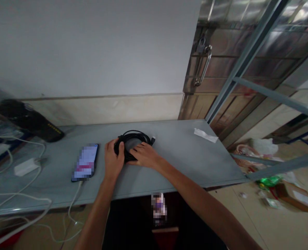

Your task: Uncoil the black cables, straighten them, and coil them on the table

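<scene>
A coiled black cable (136,135) lies on the grey tabletop (174,149), with a connector (153,139) sticking out at its right side. My left hand (114,154) is closed around the left side of the coil, thumb on top. Across the front right of the loop, my right hand (143,154) grips the strands, its fingertips reaching into the ring. Parts of the coil are hidden under both hands. To the left of my left hand, a phone (86,162) lies face up with its screen lit and a white cable (77,196) plugged into its lower end.
A white charger block (26,167) and looping white cords lie on the left, near a black bottle (36,121) on its side. A white paper strip (206,135) rests at the right. Metal frame posts (237,74) rise there; a cardboard box (296,197) is on the floor.
</scene>
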`<action>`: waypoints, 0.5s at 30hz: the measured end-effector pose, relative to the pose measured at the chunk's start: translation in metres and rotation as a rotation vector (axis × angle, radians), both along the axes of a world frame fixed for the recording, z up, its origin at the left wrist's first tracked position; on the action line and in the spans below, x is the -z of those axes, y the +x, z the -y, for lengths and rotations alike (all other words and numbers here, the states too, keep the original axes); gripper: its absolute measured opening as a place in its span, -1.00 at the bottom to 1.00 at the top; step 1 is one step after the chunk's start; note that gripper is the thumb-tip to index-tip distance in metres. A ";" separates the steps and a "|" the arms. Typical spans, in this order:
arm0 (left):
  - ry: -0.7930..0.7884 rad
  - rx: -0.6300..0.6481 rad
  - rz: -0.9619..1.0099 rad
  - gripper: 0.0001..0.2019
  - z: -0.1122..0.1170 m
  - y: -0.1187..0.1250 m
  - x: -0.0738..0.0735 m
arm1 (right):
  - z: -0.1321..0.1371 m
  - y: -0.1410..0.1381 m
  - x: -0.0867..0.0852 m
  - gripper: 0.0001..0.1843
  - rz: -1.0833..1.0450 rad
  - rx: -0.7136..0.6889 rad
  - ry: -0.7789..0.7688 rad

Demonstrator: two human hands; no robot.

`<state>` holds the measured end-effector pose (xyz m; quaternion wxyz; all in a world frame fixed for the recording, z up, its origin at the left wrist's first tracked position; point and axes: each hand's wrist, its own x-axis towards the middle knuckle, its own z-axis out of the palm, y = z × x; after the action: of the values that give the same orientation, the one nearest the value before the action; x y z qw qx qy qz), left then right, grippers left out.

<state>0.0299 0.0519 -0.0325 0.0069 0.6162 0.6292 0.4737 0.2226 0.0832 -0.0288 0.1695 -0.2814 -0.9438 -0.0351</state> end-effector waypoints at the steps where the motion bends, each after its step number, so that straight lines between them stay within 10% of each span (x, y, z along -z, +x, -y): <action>1: 0.004 0.005 0.003 -0.55 0.001 0.001 -0.001 | 0.001 0.004 0.001 -0.38 0.002 -0.003 -0.001; 15: 0.009 0.072 0.004 -0.55 0.005 0.008 -0.012 | 0.026 0.171 -0.001 -0.35 -0.076 0.046 0.054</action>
<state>0.0378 0.0467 -0.0200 0.0222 0.6374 0.6046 0.4771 0.3931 0.0577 -0.0275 0.2117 -0.2993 -0.9288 -0.0536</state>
